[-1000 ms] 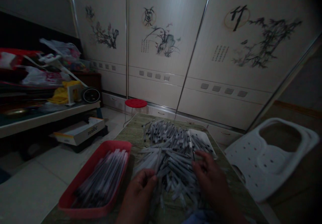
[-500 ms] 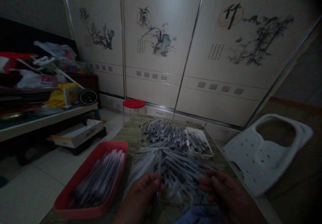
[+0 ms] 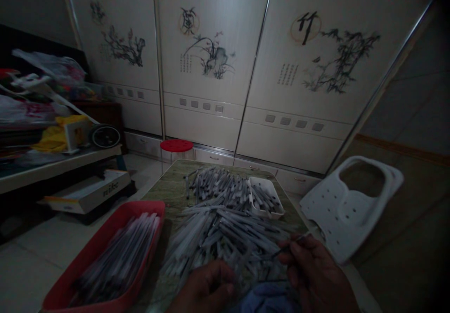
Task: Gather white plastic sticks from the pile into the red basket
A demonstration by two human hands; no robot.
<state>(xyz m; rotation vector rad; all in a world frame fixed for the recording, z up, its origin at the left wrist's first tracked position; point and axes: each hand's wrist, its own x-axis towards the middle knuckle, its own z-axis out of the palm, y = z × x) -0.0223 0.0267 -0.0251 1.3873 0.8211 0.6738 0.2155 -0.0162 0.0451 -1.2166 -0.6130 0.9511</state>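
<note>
My left hand (image 3: pixel 207 285) is low at the table's front, just before the pile. Its fingers are bent, with a gap between thumb and forefinger, and I see nothing in them. My right hand (image 3: pixel 316 268) pinches a thin dark rod (image 3: pixel 286 247) that looks like a pen refill, held slantwise over the pile's right edge. Between and beyond the hands lies a heap of clear, greyish pen barrels (image 3: pixel 235 224). A farther heap of shorter pen pieces (image 3: pixel 218 184), with dark ends, lies behind it. A bunched blue cloth (image 3: pixel 265 299) rests between my wrists.
On the left stands a red tray (image 3: pixel 154 231) of pens. A white tray (image 3: pixel 281 212) with pen parts sits at the table's back right. A white folding chair (image 3: pixel 337 214) leans right of the table (image 3: pixel 161 189); a red stool (image 3: pixel 176 145) stands behind.
The upright clear pen tube no longer shows in my left hand, which is lower now. A thin dark rod now shows in my right hand. The view has swung slightly right.
</note>
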